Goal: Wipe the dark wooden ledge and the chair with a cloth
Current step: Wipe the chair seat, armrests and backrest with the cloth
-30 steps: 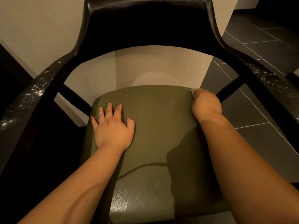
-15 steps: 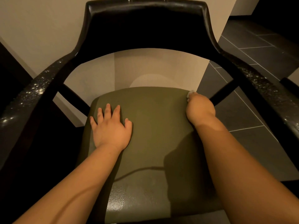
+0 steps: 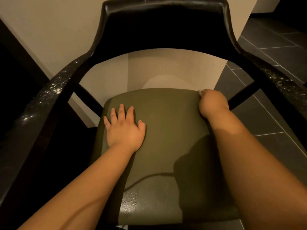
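A dark chair (image 3: 166, 27) with an olive seat (image 3: 166, 130) is placed against a beige wall (image 3: 49, 30), on grey floor tiles (image 3: 274, 122). The left hand (image 3: 124, 130) is laid flat on the seat, fingers (image 3: 121, 112) spread. A pale cloth (image 3: 200, 92) is pinched in the closed right hand (image 3: 213, 103) at the seat's far right corner.

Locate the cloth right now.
Head view: the cloth is bunched in the right hand, only a pale bit showing, at the far right corner of the green seat.

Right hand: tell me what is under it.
The right hand is closed at the far right corner of the green seat. Only a pale scrap of cloth pokes out past the knuckles; the rest of it is covered by the fist.
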`<state>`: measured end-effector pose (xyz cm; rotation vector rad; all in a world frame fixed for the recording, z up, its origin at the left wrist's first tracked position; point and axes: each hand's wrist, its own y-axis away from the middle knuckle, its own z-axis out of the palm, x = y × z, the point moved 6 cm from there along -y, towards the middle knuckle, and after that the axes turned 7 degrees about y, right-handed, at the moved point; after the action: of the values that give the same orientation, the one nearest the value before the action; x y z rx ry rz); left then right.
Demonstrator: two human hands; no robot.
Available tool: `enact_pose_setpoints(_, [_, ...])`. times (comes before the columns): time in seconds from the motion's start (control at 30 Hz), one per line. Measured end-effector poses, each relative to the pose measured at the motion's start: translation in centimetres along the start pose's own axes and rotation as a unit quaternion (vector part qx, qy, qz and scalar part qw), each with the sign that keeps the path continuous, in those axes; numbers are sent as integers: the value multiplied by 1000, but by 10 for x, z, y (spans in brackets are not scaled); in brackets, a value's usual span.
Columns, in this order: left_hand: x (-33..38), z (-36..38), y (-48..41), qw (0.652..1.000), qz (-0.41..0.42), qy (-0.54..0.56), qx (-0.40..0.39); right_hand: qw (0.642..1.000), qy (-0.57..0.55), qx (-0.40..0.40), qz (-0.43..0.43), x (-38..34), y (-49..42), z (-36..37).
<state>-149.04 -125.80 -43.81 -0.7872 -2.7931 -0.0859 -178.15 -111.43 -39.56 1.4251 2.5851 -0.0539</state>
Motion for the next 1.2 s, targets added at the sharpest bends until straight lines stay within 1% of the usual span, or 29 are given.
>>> enact_pose_setpoints(0.07, [0,0,0,1000,2,4,-1,999,-7,35,-27,-2,32,9])
enact_pose_setpoints(0.13, [0,0,0,1000,1,7,-1,996,7,52,-76,-13,65,22])
enact_pose_setpoints(0.2, [0,0,0,1000,3,7,-6,990,13,65,-121,-20,70,27])
enact_pose_setpoints(0.27, [1,-1,1,1000,8,4,-16,990,-3,63,-127,-22,50,22])
enact_pose_setpoints(0.37, [1,-4,3,999,17,-3,-37,989,-56,65,-122,-32,22,11])
enact_pose_setpoints(0.43, [0,-5,3,998,24,-2,-53,986,-67,68,-134,-40,28,13])
enact_pose_setpoints(0.53, [-2,-7,5,996,38,-1,-75,982,-45,62,-175,-33,63,21])
enact_pose_setpoints(0.6, [-4,-9,11,995,55,4,-82,985,-5,76,-154,-13,76,24])
enact_pose_setpoints(0.67, [-9,-10,25,994,72,18,-83,990,24,91,-108,2,74,23])
enact_pose_setpoints(0.7, [-13,-10,35,994,74,26,-78,992,11,84,-95,2,70,25])
enact_pose_setpoints(0.77, [-23,-10,57,995,63,41,-64,991,-40,68,-110,-17,64,32])
enact_pose_setpoints(0.83, [-34,-13,80,996,40,56,-50,983,-78,58,-156,-56,71,40])
enact_pose_setpoints(0.9, [-43,-14,99,997,11,70,-41,963,-97,40,-247,-106,91,54])
enact_pose_setpoints(0.97, [-49,-16,109,996,-26,86,-26,938,-67,11,-341,-142,111,71])
enact_pose_setpoints(1.0, [-51,-18,111,994,-46,94,-17,926,-54,5,-374,-153,113,73])
enact_pose_setpoints(1.03, [-54,-19,111,992,-64,103,-10,920,-50,9,-388,-158,107,71])
enact_pose_setpoints(1.1, [-55,-19,108,989,-84,121,-9,931,-52,25,-361,-159,79,63])
enact_pose_setpoints(1.2, [-53,-20,107,988,-86,124,-19,957,-74,21,-278,-164,44,50])
